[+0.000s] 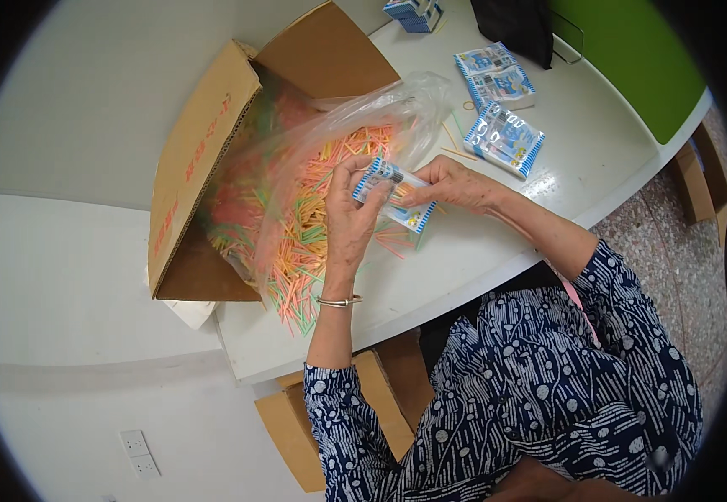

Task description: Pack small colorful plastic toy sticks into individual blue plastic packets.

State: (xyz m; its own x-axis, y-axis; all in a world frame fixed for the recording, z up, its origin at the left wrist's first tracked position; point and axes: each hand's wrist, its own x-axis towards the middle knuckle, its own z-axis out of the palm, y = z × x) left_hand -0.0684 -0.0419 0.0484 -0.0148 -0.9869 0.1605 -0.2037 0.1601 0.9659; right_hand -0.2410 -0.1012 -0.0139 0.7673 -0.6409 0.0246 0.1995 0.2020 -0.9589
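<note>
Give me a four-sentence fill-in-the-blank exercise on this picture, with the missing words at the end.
1. The left hand holds a packet coloured white and ____.
2. The bracelet circles the person's ____ wrist.
3. Thin sticks spill from a clear plastic ____.
4. The open box is made of ____.

Missing words: blue; left; bag; cardboard.

We see a glossy plastic packet in our left grip, a shiny film bag beyond, matt cardboard box leftward, smooth desk beneath.
</note>
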